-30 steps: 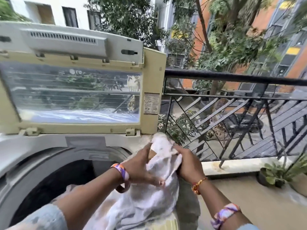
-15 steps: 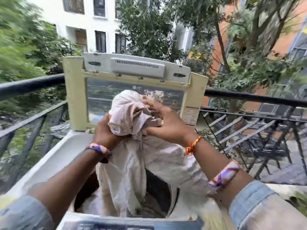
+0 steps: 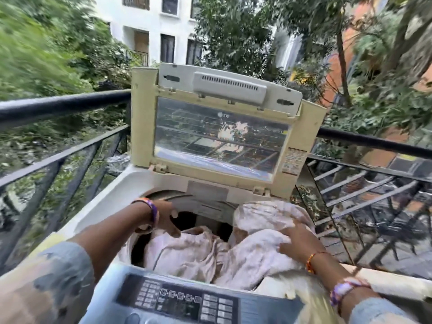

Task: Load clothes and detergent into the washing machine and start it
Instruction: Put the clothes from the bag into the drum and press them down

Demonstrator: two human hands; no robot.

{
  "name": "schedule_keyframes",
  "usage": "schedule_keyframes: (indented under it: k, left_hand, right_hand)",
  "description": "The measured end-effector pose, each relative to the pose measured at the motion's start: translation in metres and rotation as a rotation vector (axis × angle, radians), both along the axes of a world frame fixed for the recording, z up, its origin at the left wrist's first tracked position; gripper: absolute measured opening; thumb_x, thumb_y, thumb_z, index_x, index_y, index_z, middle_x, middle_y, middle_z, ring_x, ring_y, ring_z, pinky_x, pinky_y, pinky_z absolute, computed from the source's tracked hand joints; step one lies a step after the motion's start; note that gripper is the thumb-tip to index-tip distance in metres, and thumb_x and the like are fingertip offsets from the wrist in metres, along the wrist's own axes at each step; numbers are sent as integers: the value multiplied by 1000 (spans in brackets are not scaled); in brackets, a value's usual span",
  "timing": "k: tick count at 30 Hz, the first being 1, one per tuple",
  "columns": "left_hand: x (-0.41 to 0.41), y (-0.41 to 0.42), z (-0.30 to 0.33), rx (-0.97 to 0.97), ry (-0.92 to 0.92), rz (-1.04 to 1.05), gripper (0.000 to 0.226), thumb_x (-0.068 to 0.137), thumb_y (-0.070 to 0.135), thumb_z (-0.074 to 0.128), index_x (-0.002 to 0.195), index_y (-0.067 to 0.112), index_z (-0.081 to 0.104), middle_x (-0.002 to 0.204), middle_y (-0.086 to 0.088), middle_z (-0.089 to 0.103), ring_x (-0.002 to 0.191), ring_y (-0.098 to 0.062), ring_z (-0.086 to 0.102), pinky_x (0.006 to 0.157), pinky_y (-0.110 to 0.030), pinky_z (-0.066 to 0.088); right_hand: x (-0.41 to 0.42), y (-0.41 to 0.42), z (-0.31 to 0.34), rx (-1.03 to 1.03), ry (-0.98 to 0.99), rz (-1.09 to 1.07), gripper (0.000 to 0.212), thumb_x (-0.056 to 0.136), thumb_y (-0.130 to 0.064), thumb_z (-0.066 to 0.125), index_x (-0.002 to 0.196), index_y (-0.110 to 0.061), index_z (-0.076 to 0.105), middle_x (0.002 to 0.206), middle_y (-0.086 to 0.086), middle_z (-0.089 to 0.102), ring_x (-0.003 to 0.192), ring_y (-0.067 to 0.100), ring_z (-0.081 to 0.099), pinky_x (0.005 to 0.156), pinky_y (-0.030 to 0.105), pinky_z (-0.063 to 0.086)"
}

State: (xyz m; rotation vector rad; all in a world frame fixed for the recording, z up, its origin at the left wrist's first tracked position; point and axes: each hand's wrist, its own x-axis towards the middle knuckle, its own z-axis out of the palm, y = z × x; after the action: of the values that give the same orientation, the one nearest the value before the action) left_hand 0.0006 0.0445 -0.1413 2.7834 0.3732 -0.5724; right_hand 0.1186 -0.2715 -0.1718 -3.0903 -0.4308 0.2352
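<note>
— Where's the laundry?
— The pale cloth is heaped in the washing machine mouth, spilling over the right rim, under the raised lid.
— And the hands?
— The right hand presses flat on the heap. The left hand hovers over the drum, fingers spread, seemingly clear of the fabric; blur hides the tips.

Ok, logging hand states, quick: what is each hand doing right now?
Left hand: open, fingers spread over the drum, holding nothing.
Right hand: open, pressing the pale cloth down.
</note>
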Motion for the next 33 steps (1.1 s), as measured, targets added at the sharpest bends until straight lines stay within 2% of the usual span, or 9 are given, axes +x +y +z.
schedule_keyframes:
  k: [2, 8, 11, 13, 17, 21, 24, 28, 33]
  left_hand:
    - [7, -8, -1, -12, -14, -36, 72, 77, 43, 69, 136, 11, 43, 131, -5, 58, 120, -19, 54, 99, -24, 42]
    - [22, -80, 9, -327, -417, -240, 126, 60, 33, 85, 149, 11, -1, 155, -5, 21, 143, -15, 22, 108, -11, 18]
    - [41, -108, 14, -577, -712, -188, 111, 44, 39, 77, 141, 14, 31, 128, 3, 52, 124, -11, 49, 94, -1, 32]
    - [50, -103, 14, -631, -829, -111, 80, 41, 43, 62, 118, 24, 55, 102, 4, 67, 104, -16, 64, 87, -18, 49]
    - [50, -62, 11, -489, -917, 105, 61, 44, 30, 68, 104, 19, 64, 93, -14, 72, 93, -29, 68, 81, -38, 53]
    - [36, -27, 7, -184, -696, 305, 63, 66, 24, 75, 123, 12, 51, 111, -21, 66, 105, -36, 61, 84, -36, 47]
    - [26, -29, -13, 114, -278, 18, 75, 68, 35, 77, 131, 12, 44, 126, -15, 57, 117, -29, 55, 93, -29, 43]
    - [15, -53, -53, 83, 265, -214, 70, 78, 42, 69, 137, 15, 42, 138, -5, 49, 127, -21, 48, 102, -22, 37]
    - [13, -47, -62, 49, 198, -155, 65, 82, 43, 64, 137, 14, 42, 140, -8, 48, 127, -22, 47, 102, -24, 37]
  right_hand:
    - [-7, 4, 7, 102, -216, -28, 22, 86, -21, 55, 104, -18, 68, 117, 11, 62, 112, 27, 58, 84, 33, 49]
    - [-37, 59, 30, 624, -395, 168, 17, 75, -2, 54, 80, -4, 70, 87, 16, 71, 85, 28, 64, 73, 31, 41]
    - [-55, 92, 61, 983, -373, 261, 5, 75, -2, 64, 73, -4, 68, 69, 3, 64, 64, 12, 52, 61, 19, 37]
    - [-51, 93, 75, 1094, -225, 240, 7, 76, -5, 68, 83, -7, 70, 73, -7, 61, 57, -3, 50, 59, 5, 37]
    - [-29, 46, 66, 924, -38, 248, 27, 78, -11, 70, 105, -11, 65, 91, -4, 60, 83, 3, 58, 74, 4, 44]
    - [-15, 3, 26, 605, -33, 126, 31, 80, -20, 68, 110, -15, 63, 106, 1, 64, 99, 17, 61, 89, 33, 51]
    - [-21, 15, 5, 604, 29, 168, 24, 79, -18, 67, 103, -13, 67, 101, 4, 68, 94, 17, 63, 85, 30, 52]
    - [-41, 55, -14, 533, 182, 369, 21, 81, -20, 65, 101, -13, 68, 101, 6, 69, 90, 17, 62, 80, 26, 49]
    - [-59, 88, -28, 410, 241, 514, 24, 84, -20, 62, 106, -12, 66, 106, 7, 69, 98, 20, 63, 83, 30, 49]
